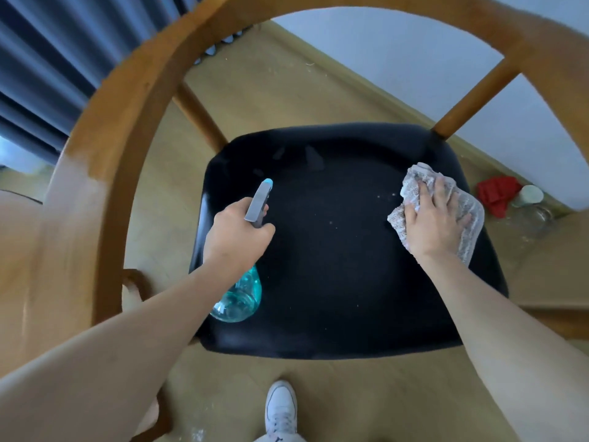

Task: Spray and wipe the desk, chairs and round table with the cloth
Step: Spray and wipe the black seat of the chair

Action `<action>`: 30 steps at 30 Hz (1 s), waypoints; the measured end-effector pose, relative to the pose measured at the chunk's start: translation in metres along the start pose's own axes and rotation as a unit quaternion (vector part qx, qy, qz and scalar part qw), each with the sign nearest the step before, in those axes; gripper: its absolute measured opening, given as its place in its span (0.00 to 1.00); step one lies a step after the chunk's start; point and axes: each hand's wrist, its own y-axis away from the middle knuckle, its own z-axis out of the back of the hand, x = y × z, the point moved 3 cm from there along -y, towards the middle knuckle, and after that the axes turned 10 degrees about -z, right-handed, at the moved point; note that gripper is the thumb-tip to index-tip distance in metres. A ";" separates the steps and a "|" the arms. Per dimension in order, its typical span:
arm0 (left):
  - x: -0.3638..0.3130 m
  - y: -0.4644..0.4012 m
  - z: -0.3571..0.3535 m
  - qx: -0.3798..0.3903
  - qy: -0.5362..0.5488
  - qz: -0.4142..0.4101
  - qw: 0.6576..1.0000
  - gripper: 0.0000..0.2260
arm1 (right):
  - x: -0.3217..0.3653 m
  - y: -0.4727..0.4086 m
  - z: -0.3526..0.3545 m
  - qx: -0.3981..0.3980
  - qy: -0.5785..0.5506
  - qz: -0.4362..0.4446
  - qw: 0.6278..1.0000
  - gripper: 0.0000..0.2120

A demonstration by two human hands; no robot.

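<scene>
Black chair seat [334, 250] above wooden floor [255, 90], curtain [47, 74] behind.

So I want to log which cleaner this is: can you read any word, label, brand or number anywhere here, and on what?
None can be read.
Spray bottle: clear with blue liquid, no label shows; the left hand covers its neck.
Cloth under the right hand: no print.
Seat, shoe, red thing and cup on the floor: no lettering visible.

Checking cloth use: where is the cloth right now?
In the head view, the cloth lies on the black chair seat's right side, pressed flat under the right hand.
</scene>
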 end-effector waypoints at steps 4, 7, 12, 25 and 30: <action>0.000 -0.014 0.000 -0.005 -0.012 0.014 1.000 0.08 | 0.006 -0.017 0.001 -0.012 0.002 0.004 1.000 0.25; 0.000 -0.020 -0.005 -0.009 -0.020 0.038 0.999 0.08 | 0.013 -0.035 0.003 -0.014 0.001 0.008 1.000 0.26; 0.000 -0.025 -0.014 -0.043 -0.005 0.091 0.995 0.07 | 0.039 -0.072 0.009 -0.007 0.019 0.073 0.997 0.26; 0.003 -0.043 0.003 -0.128 0.026 0.181 0.975 0.07 | 0.161 -0.087 -0.005 0.038 0.065 0.256 0.964 0.26; 0.019 -0.036 0.019 -0.164 0.041 0.207 0.964 0.12 | 0.215 -0.048 -0.022 0.047 0.077 0.339 0.936 0.26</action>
